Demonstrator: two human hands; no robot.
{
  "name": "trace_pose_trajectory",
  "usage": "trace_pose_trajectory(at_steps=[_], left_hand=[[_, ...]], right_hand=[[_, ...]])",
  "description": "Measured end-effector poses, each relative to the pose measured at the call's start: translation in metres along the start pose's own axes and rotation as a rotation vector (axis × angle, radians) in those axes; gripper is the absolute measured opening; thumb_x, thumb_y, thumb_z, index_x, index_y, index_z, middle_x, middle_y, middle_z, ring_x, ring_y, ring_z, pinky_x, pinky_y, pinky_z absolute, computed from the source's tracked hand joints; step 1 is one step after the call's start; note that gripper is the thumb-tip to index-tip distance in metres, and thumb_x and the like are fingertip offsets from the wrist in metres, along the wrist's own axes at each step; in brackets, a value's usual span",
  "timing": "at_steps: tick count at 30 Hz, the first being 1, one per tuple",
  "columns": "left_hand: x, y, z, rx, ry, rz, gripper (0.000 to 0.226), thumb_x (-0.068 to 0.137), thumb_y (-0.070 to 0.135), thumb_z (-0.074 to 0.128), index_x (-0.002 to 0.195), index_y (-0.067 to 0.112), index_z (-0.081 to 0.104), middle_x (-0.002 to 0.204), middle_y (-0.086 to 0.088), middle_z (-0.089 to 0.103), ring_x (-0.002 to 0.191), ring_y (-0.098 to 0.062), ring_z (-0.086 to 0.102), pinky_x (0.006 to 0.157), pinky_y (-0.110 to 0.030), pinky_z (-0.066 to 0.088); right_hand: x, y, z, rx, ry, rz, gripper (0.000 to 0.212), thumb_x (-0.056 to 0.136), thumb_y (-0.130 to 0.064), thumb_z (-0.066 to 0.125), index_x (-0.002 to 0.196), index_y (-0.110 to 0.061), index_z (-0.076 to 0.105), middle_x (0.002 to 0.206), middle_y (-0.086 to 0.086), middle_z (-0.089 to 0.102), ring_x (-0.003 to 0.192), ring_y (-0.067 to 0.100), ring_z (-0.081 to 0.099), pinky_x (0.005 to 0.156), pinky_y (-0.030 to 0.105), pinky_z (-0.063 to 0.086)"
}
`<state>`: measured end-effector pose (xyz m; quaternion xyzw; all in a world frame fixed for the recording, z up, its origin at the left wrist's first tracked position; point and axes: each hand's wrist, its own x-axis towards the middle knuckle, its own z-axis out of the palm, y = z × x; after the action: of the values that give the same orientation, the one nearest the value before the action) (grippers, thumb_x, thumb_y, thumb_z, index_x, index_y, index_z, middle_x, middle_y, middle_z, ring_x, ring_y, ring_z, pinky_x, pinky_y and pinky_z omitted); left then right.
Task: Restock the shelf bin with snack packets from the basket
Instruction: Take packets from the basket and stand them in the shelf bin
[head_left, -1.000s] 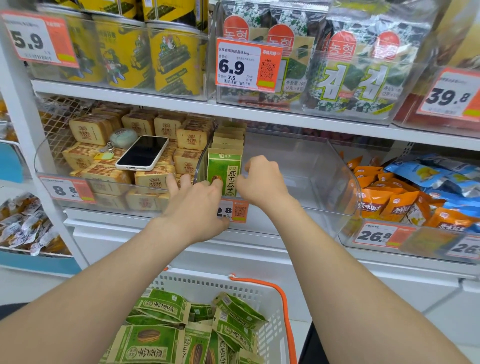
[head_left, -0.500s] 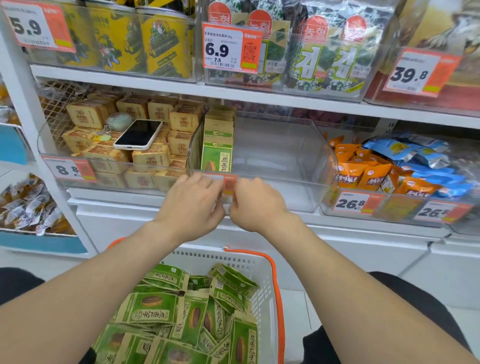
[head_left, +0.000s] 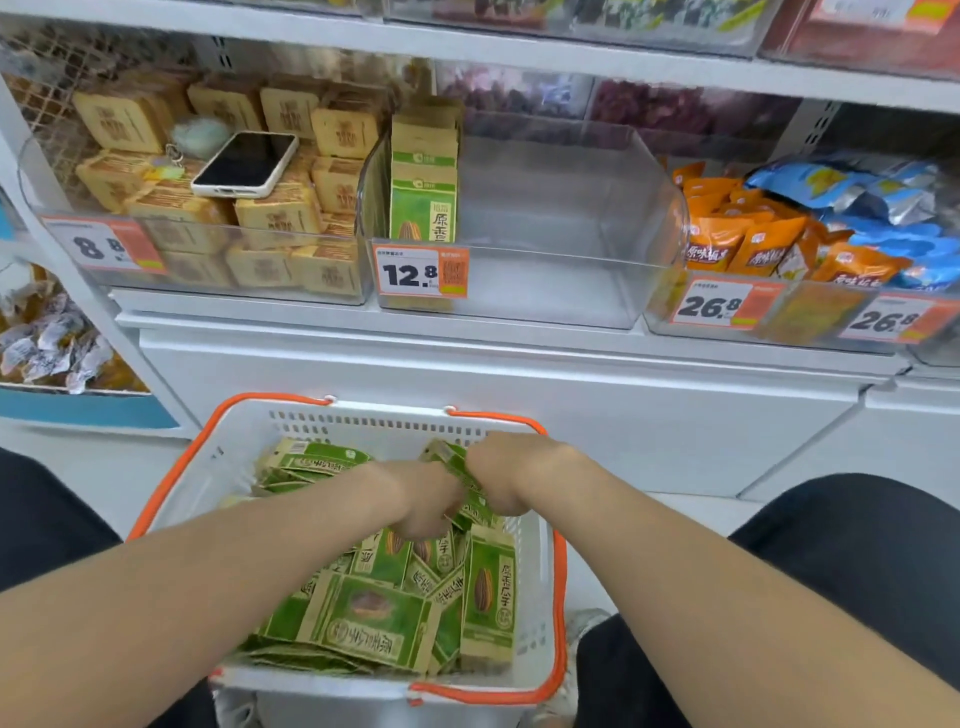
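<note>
A white basket (head_left: 540, 597) with orange handles stands on the floor below the shelf, holding several green snack packets (head_left: 374, 618). Both my hands are down in it at the far side of the pile. My right hand (head_left: 501, 475) is curled round a green packet that sticks up between the two hands. My left hand (head_left: 423, 499) presses against the same packets, its fingers hidden beneath it. Above, the clear shelf bin (head_left: 571, 280) with the 12.8 price tag holds one upright row of green packets (head_left: 423, 208) along its left wall.
A phone (head_left: 244, 163) lies on tan packets in the bin to the left. Orange packets (head_left: 727, 244) and blue packets (head_left: 857, 192) fill the bins to the right. My knees in dark trousers flank the basket.
Both hands have left the bin's front edge and dropped into the basket. My view has tilted down with them.
</note>
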<state>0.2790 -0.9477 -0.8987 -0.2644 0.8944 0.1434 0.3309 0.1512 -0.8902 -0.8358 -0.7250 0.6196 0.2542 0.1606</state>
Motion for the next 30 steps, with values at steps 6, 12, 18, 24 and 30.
trace_pose_trajectory(at_steps=[6, 12, 18, 24, 30], left_hand=[[0.033, 0.034, 0.021, -0.122, -0.147, 0.084, 0.033, 0.11, 0.029, 0.04, 0.094, 0.011, 0.062, 0.082, -0.004, 0.055, 0.067, -0.021, 0.049, 0.066, -0.036, 0.043], [0.053, 0.053, 0.059, -0.269, -0.215, 0.004, 0.051, 0.106, 0.016, 0.045, 0.155, 0.007, 0.034, 0.128, -0.008, 0.059, 0.096, -0.023, 0.06, 0.074, -0.034, 0.049], [0.061, 0.058, 0.077, -0.457, -0.09, -0.04, 0.04, 0.1, 0.006, 0.047, 0.139, 0.005, 0.055, 0.141, -0.013, 0.057, 0.12, -0.029, 0.06, 0.097, -0.037, 0.055], [0.07, 0.06, 0.082, -0.66, 0.207, -0.055, 0.017, 0.093, 0.021, 0.074, 0.108, 0.021, 0.066, 0.118, 0.0, 0.04, 0.116, -0.023, 0.051, 0.101, -0.025, 0.043], [0.069, 0.063, 0.078, -0.728, 0.307, -0.146, 0.036, 0.09, 0.014, 0.08, 0.123, 0.019, 0.066, 0.127, 0.001, 0.034, 0.117, -0.016, 0.047, 0.102, -0.018, 0.037]], right_hand=[[0.007, 0.014, 0.008, 0.042, -0.017, 0.014, 0.01, 0.095, -0.004, 0.053, 0.094, -0.012, 0.06, 0.086, 0.001, 0.058, 0.07, 0.017, 0.056, 0.052, 0.027, 0.037], [0.011, 0.024, 0.013, 0.119, -0.027, 0.025, 0.015, 0.094, -0.005, 0.054, 0.105, -0.013, 0.061, 0.105, 0.005, 0.063, 0.087, 0.022, 0.062, 0.052, 0.028, 0.038], [0.016, 0.027, 0.014, 0.132, -0.041, 0.035, 0.02, 0.093, -0.002, 0.053, 0.108, -0.012, 0.06, 0.106, 0.006, 0.063, 0.085, 0.022, 0.064, 0.053, 0.027, 0.043], [0.02, 0.028, 0.01, 0.111, -0.015, 0.03, 0.014, 0.09, -0.001, 0.054, 0.086, -0.015, 0.055, 0.088, 0.004, 0.06, 0.067, 0.018, 0.053, 0.056, 0.029, 0.044], [0.018, 0.033, 0.005, 0.124, -0.016, 0.053, 0.01, 0.092, -0.004, 0.056, 0.097, -0.012, 0.06, 0.091, 0.004, 0.061, 0.068, 0.018, 0.054, 0.055, 0.029, 0.045]])
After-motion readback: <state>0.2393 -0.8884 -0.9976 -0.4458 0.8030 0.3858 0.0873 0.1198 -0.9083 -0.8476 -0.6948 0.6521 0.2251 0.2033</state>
